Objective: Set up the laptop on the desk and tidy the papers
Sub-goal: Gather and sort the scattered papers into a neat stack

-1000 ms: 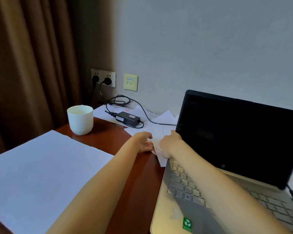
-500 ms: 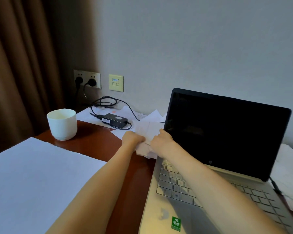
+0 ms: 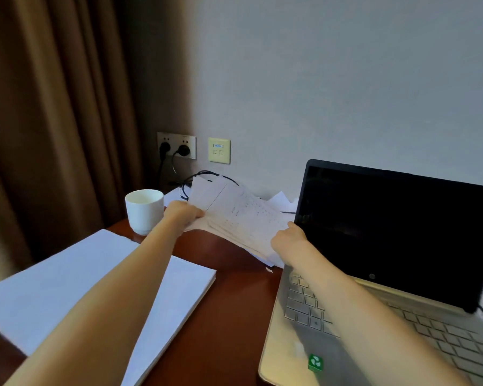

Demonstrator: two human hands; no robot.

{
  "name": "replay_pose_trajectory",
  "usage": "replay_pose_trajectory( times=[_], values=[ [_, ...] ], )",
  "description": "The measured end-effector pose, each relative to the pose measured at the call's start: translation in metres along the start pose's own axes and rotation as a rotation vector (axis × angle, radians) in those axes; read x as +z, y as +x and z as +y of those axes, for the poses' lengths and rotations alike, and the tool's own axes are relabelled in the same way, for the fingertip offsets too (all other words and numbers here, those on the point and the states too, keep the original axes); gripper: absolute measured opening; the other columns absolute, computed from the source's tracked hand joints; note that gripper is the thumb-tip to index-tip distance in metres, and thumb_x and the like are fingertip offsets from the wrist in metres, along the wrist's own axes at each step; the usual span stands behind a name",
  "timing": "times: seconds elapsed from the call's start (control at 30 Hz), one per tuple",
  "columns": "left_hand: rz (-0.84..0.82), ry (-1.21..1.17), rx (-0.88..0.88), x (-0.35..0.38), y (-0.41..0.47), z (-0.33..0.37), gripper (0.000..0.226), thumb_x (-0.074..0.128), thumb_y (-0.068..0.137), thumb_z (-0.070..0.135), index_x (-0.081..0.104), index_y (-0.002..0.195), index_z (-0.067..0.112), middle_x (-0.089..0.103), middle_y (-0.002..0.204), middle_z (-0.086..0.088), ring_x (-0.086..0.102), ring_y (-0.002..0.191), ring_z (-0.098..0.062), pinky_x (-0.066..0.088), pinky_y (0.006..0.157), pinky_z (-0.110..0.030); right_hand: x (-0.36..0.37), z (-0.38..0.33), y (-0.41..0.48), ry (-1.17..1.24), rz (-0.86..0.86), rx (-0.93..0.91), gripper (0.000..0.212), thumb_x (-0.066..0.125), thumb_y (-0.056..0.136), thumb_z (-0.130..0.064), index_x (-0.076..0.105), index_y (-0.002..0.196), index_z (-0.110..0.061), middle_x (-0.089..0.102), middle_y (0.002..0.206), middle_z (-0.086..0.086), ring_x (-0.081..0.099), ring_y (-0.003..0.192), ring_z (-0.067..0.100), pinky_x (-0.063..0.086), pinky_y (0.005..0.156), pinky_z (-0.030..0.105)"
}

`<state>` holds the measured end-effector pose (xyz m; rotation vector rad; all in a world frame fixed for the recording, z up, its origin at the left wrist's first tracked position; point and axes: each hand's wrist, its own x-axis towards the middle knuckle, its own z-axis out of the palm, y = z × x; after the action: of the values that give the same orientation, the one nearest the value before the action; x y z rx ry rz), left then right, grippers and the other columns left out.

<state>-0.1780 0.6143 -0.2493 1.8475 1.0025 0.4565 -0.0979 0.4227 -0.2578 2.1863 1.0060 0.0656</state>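
A sheaf of loose printed papers (image 3: pixel 240 215) is lifted off the desk, tilted up toward the wall. My left hand (image 3: pixel 183 213) grips its left edge, beside the cup. My right hand (image 3: pixel 289 240) holds its lower right corner, just left of the laptop screen. The open gold laptop (image 3: pixel 374 274) stands on the right of the desk with a dark screen; my right forearm crosses its keyboard. A thick stack of white paper (image 3: pixel 76 280) lies flat at the front left.
A white cup (image 3: pixel 145 210) stands at the back left of the brown desk (image 3: pixel 229 316). Behind the lifted sheets are black cables (image 3: pixel 195 176), two plugs in a wall socket (image 3: pixel 176 147) and more sheets (image 3: pixel 279 199). Brown curtain (image 3: pixel 53 121) hangs left.
Both hands have raised the loose papers off the desk and spread apart along their edges. The charger brick is now hidden behind the sheets. The view has dropped and shifted.
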Motion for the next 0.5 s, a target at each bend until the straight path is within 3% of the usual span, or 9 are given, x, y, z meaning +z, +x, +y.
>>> replay_pose_trajectory(
  times=[0.07, 0.1, 0.17, 0.23, 0.3, 0.33, 0.43, 0.5],
  values=[
    [0.027, -0.007, 0.015, -0.013, -0.005, -0.004, 0.044, 0.066, 0.086, 0.019, 0.051, 0.121, -0.003, 0.055, 0.088, -0.011, 0.054, 0.086, -0.025, 0.045, 0.088, -0.032, -0.003, -0.003, 0.002, 0.065, 0.026, 0.027, 0.018, 0.04, 0.094, -0.001, 0.055, 0.094, -0.01, 0.056, 0.121, 0.005, 0.046, 0.124, 0.022, 0.016, 0.113, 0.036],
    [0.042, -0.015, 0.024, -0.019, -0.008, -0.005, 0.042, 0.065, 0.087, 0.019, 0.051, 0.12, -0.003, 0.051, 0.079, -0.009, 0.052, 0.078, -0.023, 0.044, 0.083, -0.031, -0.005, -0.005, 0.003, 0.115, 0.04, 0.046, 0.017, 0.041, 0.093, 0.0, 0.051, 0.083, -0.01, 0.058, 0.107, 0.004, 0.048, 0.119, 0.022, 0.019, 0.112, 0.036],
    [0.064, -0.046, 0.039, -0.029, -0.013, -0.005, 0.041, 0.065, 0.087, 0.019, 0.051, 0.12, -0.003, 0.049, 0.075, -0.007, 0.052, 0.074, -0.022, 0.046, 0.085, -0.031, -0.007, -0.01, 0.003, 0.235, 0.062, 0.073, 0.021, 0.043, 0.091, 0.001, 0.044, 0.073, -0.01, 0.055, 0.092, 0.004, 0.052, 0.109, 0.022, 0.027, 0.108, 0.034],
    [0.081, -0.109, 0.043, -0.037, -0.016, -0.007, 0.04, 0.065, 0.087, 0.018, 0.053, 0.121, -0.001, 0.049, 0.076, -0.006, 0.054, 0.082, -0.024, 0.048, 0.09, -0.035, -0.005, -0.017, 0.004, 0.394, 0.104, 0.096, 0.018, 0.043, 0.089, 0.001, 0.056, 0.099, -0.008, 0.058, 0.115, 0.01, 0.053, 0.112, 0.025, 0.036, 0.098, 0.032],
    [0.117, -0.145, 0.054, -0.048, -0.02, -0.008, 0.036, 0.063, 0.088, 0.016, 0.055, 0.119, 0.001, 0.048, 0.076, -0.003, 0.053, 0.083, -0.021, 0.045, 0.084, -0.031, -0.003, -0.023, 0.004, 0.612, 0.112, 0.162, 0.046, 0.039, 0.089, -0.001, 0.041, 0.135, -0.008, 0.053, 0.128, 0.015, 0.052, 0.116, 0.03, 0.042, 0.09, 0.033],
    [0.14, -0.143, 0.065, -0.055, -0.021, -0.01, 0.035, 0.063, 0.088, 0.016, 0.056, 0.118, 0.001, 0.05, 0.081, -0.004, 0.053, 0.087, -0.021, 0.043, 0.082, -0.03, -0.001, -0.025, 0.005, 0.711, 0.104, 0.185, 0.049, 0.037, 0.09, -0.002, 0.037, 0.138, -0.007, 0.052, 0.128, 0.017, 0.052, 0.116, 0.032, 0.043, 0.086, 0.033],
    [0.184, -0.141, 0.09, -0.081, -0.024, -0.018, 0.036, 0.063, 0.087, 0.018, 0.057, 0.117, -0.001, 0.052, 0.099, -0.009, 0.051, 0.095, -0.021, 0.044, 0.084, -0.03, 0.0, -0.033, 0.005, 0.984, 0.082, 0.258, 0.037, 0.036, 0.095, -0.014, 0.046, 0.127, 0.001, 0.05, 0.128, 0.021, 0.053, 0.114, 0.034, 0.043, 0.081, 0.03],
    [0.185, -0.16, 0.086, -0.098, -0.026, -0.026, 0.036, 0.064, 0.087, 0.02, 0.058, 0.116, 0.001, 0.053, 0.102, -0.009, 0.052, 0.095, -0.021, 0.046, 0.085, -0.032, -0.001, -0.037, 0.006, 1.196, 0.059, 0.299, 0.047, 0.04, 0.096, -0.029, 0.042, 0.13, 0.003, 0.049, 0.129, 0.022, 0.052, 0.115, 0.035, 0.041, 0.081, 0.03]
  ],
)
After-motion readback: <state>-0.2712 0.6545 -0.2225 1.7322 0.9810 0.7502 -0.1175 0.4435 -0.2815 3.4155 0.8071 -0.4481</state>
